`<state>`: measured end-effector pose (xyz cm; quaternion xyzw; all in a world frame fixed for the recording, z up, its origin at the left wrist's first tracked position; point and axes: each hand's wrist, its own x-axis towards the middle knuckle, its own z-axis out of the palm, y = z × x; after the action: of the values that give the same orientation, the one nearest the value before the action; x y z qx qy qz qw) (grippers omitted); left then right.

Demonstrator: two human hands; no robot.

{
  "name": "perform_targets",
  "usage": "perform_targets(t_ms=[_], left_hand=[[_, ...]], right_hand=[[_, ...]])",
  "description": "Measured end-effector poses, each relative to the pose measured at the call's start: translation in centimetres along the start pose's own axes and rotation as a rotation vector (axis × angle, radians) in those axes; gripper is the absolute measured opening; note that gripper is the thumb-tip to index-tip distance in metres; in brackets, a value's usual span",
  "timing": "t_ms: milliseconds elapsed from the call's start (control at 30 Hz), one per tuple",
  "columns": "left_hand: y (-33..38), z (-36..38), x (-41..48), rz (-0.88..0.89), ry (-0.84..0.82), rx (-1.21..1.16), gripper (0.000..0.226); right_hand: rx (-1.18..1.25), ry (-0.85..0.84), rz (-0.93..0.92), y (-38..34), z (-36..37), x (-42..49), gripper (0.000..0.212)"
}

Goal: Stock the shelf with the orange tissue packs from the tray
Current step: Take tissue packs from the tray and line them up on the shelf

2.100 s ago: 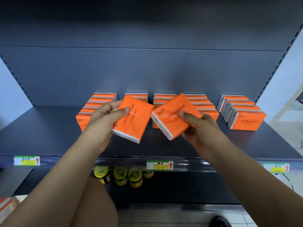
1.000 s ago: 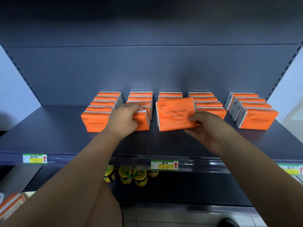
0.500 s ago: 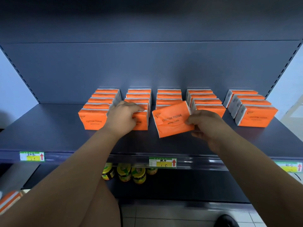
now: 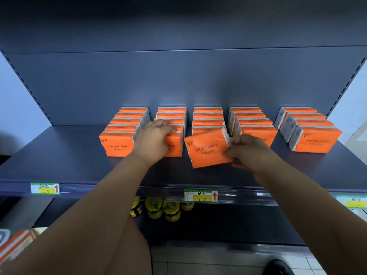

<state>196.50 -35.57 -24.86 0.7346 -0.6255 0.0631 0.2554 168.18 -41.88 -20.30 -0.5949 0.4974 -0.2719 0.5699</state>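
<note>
Straight above the middle price label [image 4: 201, 195], on the dark shelf [image 4: 59, 155], the right grip [image 4: 248, 150] pinches the right end of a tilted pack [image 4: 206, 149] between thumb and curled fingers. This orange pack faces forward with COTTON TISSUE across it, its right end raised higher than its left, at the front of the third row [image 4: 208, 116]. Whether its lower corner touches the shelf I cannot tell.

Above and left of the label, the left grip [image 4: 153, 139] is clenched over the top of the second-row front pack [image 4: 175, 144], fingers curled down behind its upper edge — that pack stands upright on the shelf. Further left of the label stands the first row [image 4: 127, 121], its front pack upright and lettered side out. Up and right of the label is the fourth row [image 4: 252, 122], its front pack partly hidden behind the right grip. Far right of the label the fifth row [image 4: 305, 124] is turned slightly, so its white ends show. All five rows run back to the shelf's rear panel.

Directly below the label, on the lower shelf, stand jars [image 4: 162, 210] with yellow-green lids. Far left of it, on the same shelf edge, is a second price label [image 4: 45, 188]. Down at the corner well left of the label lie more orange packs [image 4: 15, 243] — blurred, beside a grey edge.
</note>
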Motion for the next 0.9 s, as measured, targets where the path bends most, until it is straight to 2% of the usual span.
perform_targets(t_ms=[267,400,533,633,700,833,900], left_hand=[[0.6,-0.3,-0.2,-0.001,0.006,0.026,0.062],[2.1,-0.8,-0.4,0.035,0.069,-0.01,0.052],[4.8,-1.2,-1.1,0.051,0.058,-0.233,0.044],[6.9,-0.8,-1.4,-0.027,-0.01,-0.411,0.038],[8.0,-0.5,-1.5,-0.078,0.004,-0.485,0.033],[10.0,-0.1,-2.0,-0.156,0.006,-0.593,0.035],[10.8,0.0,-2.3,-0.193,-0.014,-0.626,0.035]], right_hand=[[-0.014,-0.035,0.016,0.0,0.1,-0.2,0.041],[0.05,-0.005,0.021,0.1,0.0,0.2,0.037],[0.215,0.01,0.046,0.2,-0.3,0.8,0.031],[0.264,0.015,0.051,0.2,-0.4,1.2,0.031],[0.223,0.049,0.045,0.3,-0.3,1.3,0.032],[-0.144,0.227,-0.093,0.4,-0.2,1.0,0.024],[-0.216,0.226,-0.123,0.4,-0.2,1.1,0.021]])
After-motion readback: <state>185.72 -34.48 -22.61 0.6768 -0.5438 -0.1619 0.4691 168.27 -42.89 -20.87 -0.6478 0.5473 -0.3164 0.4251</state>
